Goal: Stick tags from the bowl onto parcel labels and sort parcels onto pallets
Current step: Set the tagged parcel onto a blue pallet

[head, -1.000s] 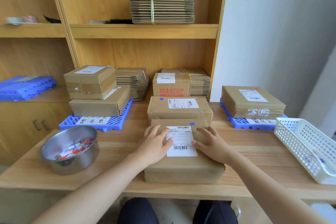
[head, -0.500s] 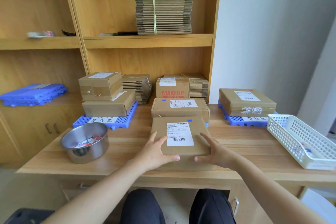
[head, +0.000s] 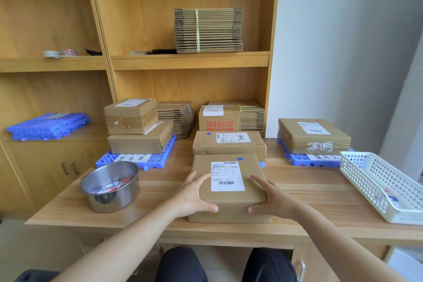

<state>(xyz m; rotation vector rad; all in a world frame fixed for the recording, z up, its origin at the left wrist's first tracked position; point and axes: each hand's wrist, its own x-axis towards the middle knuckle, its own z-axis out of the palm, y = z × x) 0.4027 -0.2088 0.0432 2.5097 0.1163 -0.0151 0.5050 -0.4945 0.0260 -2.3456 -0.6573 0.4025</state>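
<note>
My left hand (head: 194, 197) and right hand (head: 273, 199) clasped the near parcel (head: 229, 205) by its sides, blue tag (head: 239, 158) on; sorting seemed underway, needing a lift onto the pallet (head: 262, 164) just beyond.

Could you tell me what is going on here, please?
A seated person holds a brown parcel between the left hand and the right hand at the desk's near edge. Its shipping label faces up, with a blue tag near the far edge. The steel bowl of tags sits to the left; other parcels rest on blue pallets.
</note>
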